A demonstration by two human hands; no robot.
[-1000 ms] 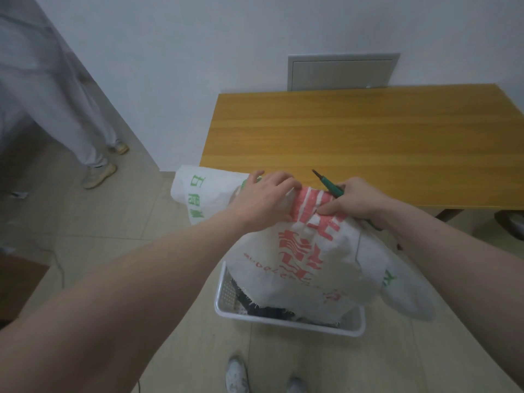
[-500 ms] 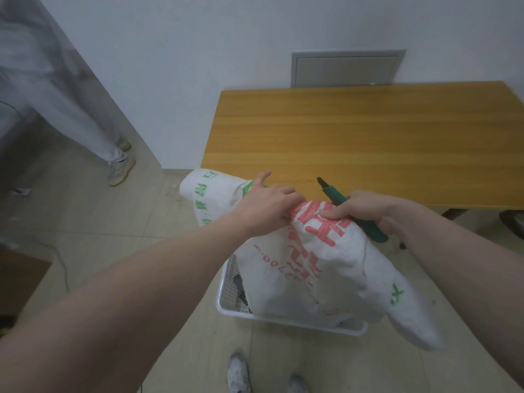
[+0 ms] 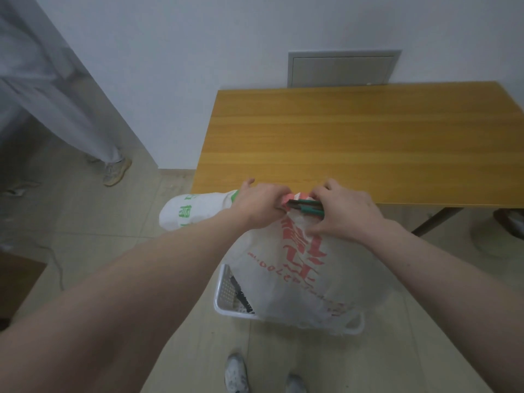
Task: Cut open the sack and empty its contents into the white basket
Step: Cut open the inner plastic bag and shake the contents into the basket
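Note:
A white woven sack (image 3: 300,273) with red and green print hangs upside down, its frayed open end inside the white basket (image 3: 226,290) on the floor. My left hand (image 3: 259,207) grips the sack's bunched upper end. My right hand (image 3: 344,211) grips the same end and also holds a green-handled cutter (image 3: 304,208), which lies sideways between both hands. Dark contents (image 3: 242,297) show in the basket beside the sack; most of the basket is hidden by the sack.
A wooden table (image 3: 354,143) stands just behind the hands, its leg (image 3: 436,221) at the right. Another person's legs and shoe (image 3: 116,171) are at the far left. My shoes (image 3: 236,374) are below the basket. A cable (image 3: 56,265) lies on the tiled floor.
The sack has been lifted higher and hangs straighter over the basket. My hands have come closer together, and the cutter has turned from pointing up to lying sideways.

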